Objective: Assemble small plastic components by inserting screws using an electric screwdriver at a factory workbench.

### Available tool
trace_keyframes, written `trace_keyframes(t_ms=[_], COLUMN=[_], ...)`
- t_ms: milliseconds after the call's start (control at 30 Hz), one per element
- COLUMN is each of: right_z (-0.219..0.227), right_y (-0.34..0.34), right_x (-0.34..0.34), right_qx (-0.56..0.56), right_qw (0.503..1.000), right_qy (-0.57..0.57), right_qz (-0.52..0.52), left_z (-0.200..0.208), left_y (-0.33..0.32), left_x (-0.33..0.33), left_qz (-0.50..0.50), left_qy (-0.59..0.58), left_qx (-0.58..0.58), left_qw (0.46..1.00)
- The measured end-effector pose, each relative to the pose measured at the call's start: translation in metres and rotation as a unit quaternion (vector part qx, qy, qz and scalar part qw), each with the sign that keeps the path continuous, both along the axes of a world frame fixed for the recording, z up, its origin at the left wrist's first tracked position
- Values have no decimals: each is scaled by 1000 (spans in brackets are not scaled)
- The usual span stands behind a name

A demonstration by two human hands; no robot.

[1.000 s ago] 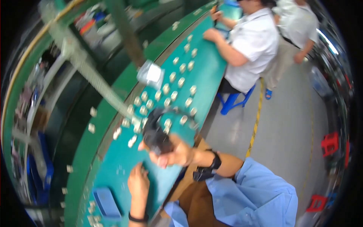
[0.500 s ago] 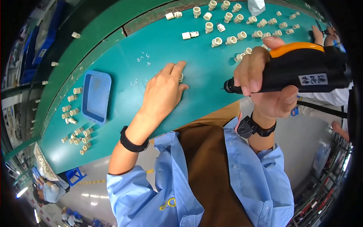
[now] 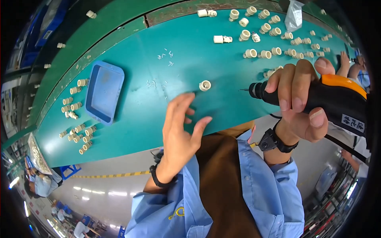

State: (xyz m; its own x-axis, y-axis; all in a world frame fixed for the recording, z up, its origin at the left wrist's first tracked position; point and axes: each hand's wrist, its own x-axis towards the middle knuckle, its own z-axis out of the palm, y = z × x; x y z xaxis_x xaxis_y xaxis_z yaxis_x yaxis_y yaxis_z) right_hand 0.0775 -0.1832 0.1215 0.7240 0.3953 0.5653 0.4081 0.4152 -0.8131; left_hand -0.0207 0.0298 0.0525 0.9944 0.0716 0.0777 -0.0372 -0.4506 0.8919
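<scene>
My right hand (image 3: 295,91) grips a black electric screwdriver (image 3: 337,101) with an orange top, its thin bit pointing left above the green table (image 3: 139,127). My left hand (image 3: 180,131) is empty, its fingers spread and slightly curled, close to the table's near edge. Just beyond those fingertips a cream lamp-holder-like socket (image 3: 204,85) stands with its round opening facing up. It touches neither hand, and the bit is well to its right. Small pale screw-like pieces (image 3: 152,83) lie scattered left of the socket.
A blue tray (image 3: 104,93) sits at the left, with several cream sockets (image 3: 75,106) beside it. Many more sockets (image 3: 276,51) and a plastic bag (image 3: 293,16) occupy the far right. Another person's hand (image 3: 344,59) shows at the right edge. A black cable (image 3: 345,147) hangs below the screwdriver.
My left hand has let go of the socket and drawn back toward me, uncovering it. The screwdriver has shifted a little to the right and tilted. The whole view has turned slightly.
</scene>
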Motion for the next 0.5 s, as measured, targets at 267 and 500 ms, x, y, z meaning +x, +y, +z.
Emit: trace_keyframes(t_ms=[267,500], right_z=[-11,-47], right_y=[76,103], right_x=[36,39], right_qx=[146,57], right_qw=[986,996], right_qy=[34,65], right_qz=[-68,-35], left_z=[-39,-59], left_y=[31,38], left_x=[-8,1], left_qz=[111,172], left_qy=[-76,-108], left_qx=[-6,-54], left_qw=[991,978])
